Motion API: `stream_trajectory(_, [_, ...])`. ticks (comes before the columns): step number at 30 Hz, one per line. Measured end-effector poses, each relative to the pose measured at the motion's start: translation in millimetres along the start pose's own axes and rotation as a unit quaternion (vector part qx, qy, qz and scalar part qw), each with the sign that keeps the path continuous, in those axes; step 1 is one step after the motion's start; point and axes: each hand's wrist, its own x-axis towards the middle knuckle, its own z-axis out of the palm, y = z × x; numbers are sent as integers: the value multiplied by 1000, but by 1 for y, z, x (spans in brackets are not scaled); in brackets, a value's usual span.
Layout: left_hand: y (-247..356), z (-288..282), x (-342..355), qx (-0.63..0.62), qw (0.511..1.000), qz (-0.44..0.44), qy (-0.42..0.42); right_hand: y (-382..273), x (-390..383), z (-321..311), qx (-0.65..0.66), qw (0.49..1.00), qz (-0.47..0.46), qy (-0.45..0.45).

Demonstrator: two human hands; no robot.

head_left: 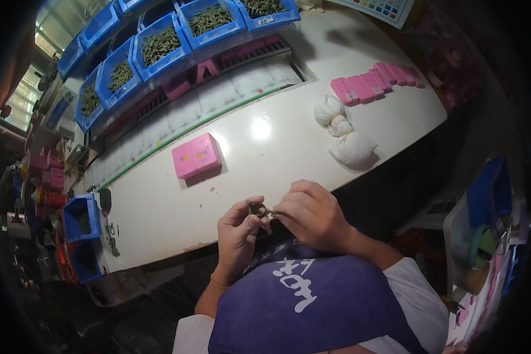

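Near the table's front edge, my left hand [237, 231] grips a small dark olive looped piece [257, 209] between thumb and fingers. My right hand [314, 215] is closed beside it, pinching the thin end of the same piece. Beyond my hands lies a pair of pink blocks [196, 156] with small marks on top. To the right of these are two knotted white cloth bundles [353, 147], resting on the white tabletop [141, 224].
Blue bins [159, 50] of small olive pieces stand along the back, above a long strip with a green edge [177, 133]. Several pink blocks [369, 82] form a row at back right. Blue bins [76, 221] sit at left, others [487, 186] at right.
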Motion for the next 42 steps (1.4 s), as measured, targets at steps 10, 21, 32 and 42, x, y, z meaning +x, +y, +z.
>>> stream_trajectory(10, [-1,3,1,-37,997,-64,2,0,-3,5,-22,998,-57,-21])
stream_trajectory(21, [13,11,1,31,996,-29,84,6,-39,26,143,978,119,-93])
stream_trajectory(32, [16,20,-4,313,932,180,40,18,-68,82,-35,945,118,-304])
stream_trajectory(42, [18,11,-6,402,883,242,21,-2,-5,-2,486,772,393,-120])
